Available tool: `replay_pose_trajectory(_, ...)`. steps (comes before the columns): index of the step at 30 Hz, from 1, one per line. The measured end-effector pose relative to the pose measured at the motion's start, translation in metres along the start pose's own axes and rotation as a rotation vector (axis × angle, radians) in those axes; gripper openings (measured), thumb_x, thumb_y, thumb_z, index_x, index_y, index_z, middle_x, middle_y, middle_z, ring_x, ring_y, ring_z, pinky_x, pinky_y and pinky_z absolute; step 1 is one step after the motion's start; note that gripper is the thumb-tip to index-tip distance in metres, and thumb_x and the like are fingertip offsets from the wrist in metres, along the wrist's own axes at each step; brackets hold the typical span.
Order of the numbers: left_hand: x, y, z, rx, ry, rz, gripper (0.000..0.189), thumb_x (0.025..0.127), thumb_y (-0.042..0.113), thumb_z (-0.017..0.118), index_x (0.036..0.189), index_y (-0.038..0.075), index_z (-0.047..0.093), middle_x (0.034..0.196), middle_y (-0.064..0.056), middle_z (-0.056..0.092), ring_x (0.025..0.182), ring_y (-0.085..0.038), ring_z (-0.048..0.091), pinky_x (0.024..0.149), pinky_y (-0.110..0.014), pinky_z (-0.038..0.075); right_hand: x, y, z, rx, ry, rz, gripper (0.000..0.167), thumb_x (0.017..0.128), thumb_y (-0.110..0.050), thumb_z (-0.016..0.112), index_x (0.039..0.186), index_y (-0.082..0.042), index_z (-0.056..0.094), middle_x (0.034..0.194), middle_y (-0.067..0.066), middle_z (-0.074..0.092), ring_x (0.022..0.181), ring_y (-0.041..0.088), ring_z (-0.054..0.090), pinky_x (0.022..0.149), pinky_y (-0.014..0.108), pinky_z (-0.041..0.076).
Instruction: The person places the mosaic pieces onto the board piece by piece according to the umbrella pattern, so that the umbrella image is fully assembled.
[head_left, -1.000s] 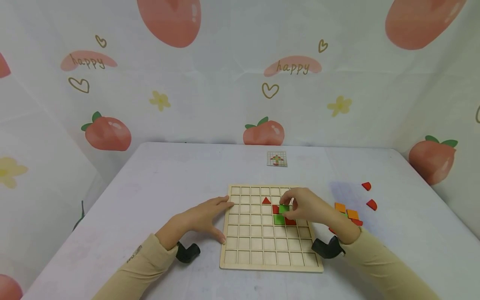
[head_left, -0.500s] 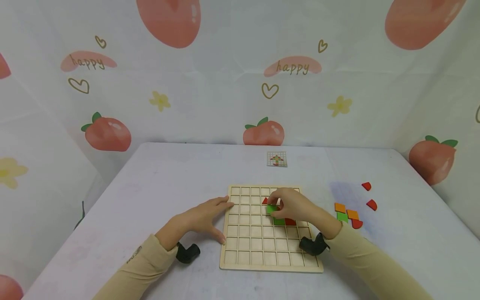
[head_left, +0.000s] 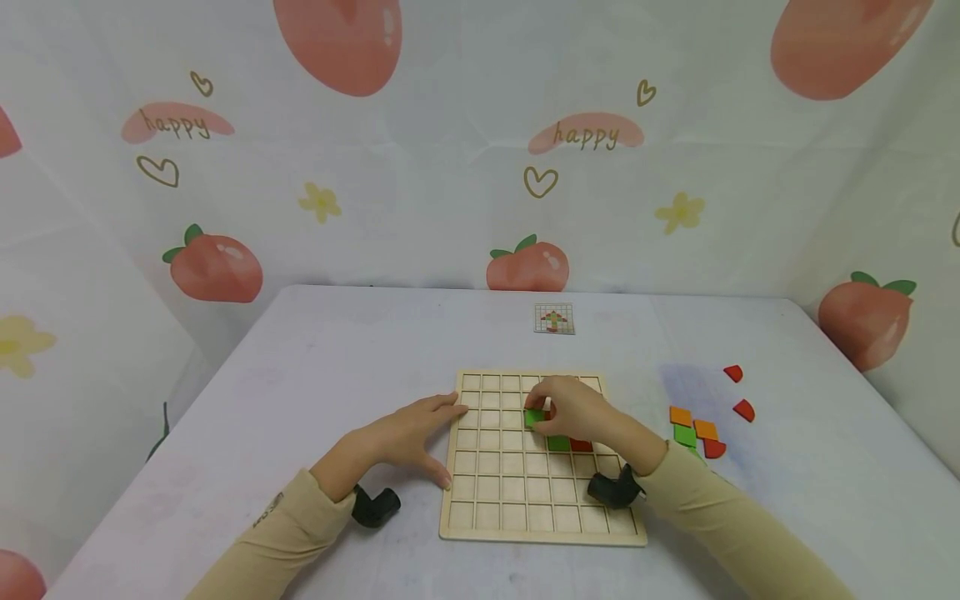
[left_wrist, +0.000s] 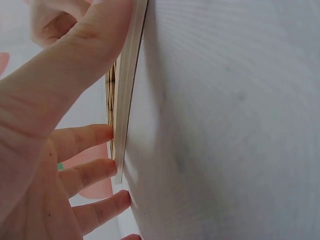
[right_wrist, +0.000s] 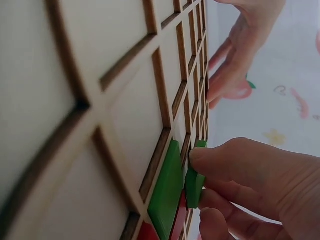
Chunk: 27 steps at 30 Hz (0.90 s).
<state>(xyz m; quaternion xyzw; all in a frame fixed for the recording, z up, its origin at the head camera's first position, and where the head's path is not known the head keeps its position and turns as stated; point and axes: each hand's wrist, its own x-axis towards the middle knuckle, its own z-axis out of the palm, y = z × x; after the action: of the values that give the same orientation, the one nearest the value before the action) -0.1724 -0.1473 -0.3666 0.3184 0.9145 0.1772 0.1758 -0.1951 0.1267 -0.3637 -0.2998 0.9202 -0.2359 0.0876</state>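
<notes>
My right hand (head_left: 577,412) pinches a green square tile (head_left: 533,418) between thumb and fingers over the wooden grid board (head_left: 487,483). In the right wrist view the held tile (right_wrist: 195,180) is slightly tilted, just beyond another green tile (right_wrist: 167,187) that sits in a cell. Beside that seated tile lies a red tile (head_left: 581,446); a further red one is partly covered by my fingers. My left hand (head_left: 408,429) rests against the board's left edge, fingers spread, thumb near its lower part. The red triangle on the board is hidden behind my right hand.
To the board's right lie loose tiles: two orange squares (head_left: 679,416), green pieces (head_left: 684,434) and a red rounded piece (head_left: 715,448). Two red quarter-circle tiles (head_left: 744,410) lie farther back. A small pattern card (head_left: 554,318) lies behind the board.
My right hand has carried the green tile leftward across the board, from above the red tiles to the cell beneath the red triangle. The left hand has stayed put.
</notes>
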Motion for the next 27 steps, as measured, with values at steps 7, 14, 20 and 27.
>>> replay_pose_trajectory(7,-0.0003,0.0012,-0.0006,-0.003,-0.001,-0.008,0.098,0.066,0.041,0.082,0.142,0.002,0.034,0.152,-0.021,0.025,0.140,-0.038,0.026,0.113,-0.052,0.028,0.0016,-0.0022,0.0020,-0.048,0.008,0.017,0.018,0.077,-0.012,0.074,0.093,-0.009,0.068,0.085,-0.002,0.065,0.070,0.008,0.052,0.064,0.018,0.044)
replay_pose_trajectory(14,-0.0006,0.0023,-0.0009,0.002,0.001,-0.005,0.098,0.065,0.041,0.082,0.142,0.002,0.034,0.152,-0.022,0.025,0.140,-0.038,0.027,0.113,-0.052,0.028,0.0013,-0.0033,0.0020,-0.059,0.009,0.011,0.019,0.077,-0.012,0.074,0.095,-0.009,0.068,0.087,-0.001,0.065,0.070,0.008,0.052,0.064,0.019,0.044)
replay_pose_trajectory(20,0.0009,0.0031,-0.0010,-0.001,-0.005,-0.018,0.099,0.065,0.041,0.082,0.142,0.002,0.034,0.152,-0.021,0.025,0.140,-0.037,0.026,0.113,-0.051,0.028,0.0010,-0.0044,0.0011,-0.051,-0.002,0.009,0.019,0.078,-0.011,0.073,0.096,-0.008,0.069,0.089,0.001,0.065,0.071,0.009,0.053,0.064,0.020,0.044)
replay_pose_trajectory(27,0.0012,0.0028,-0.0017,-0.001,-0.010,-0.019,0.099,0.065,0.041,0.082,0.143,0.002,0.034,0.152,-0.021,0.024,0.140,-0.038,0.026,0.113,-0.051,0.028,0.0004,-0.0046,0.0004,-0.040,-0.002,0.005,0.019,0.078,-0.011,0.072,0.097,-0.008,0.069,0.090,0.002,0.065,0.069,0.007,0.050,0.063,0.019,0.043)
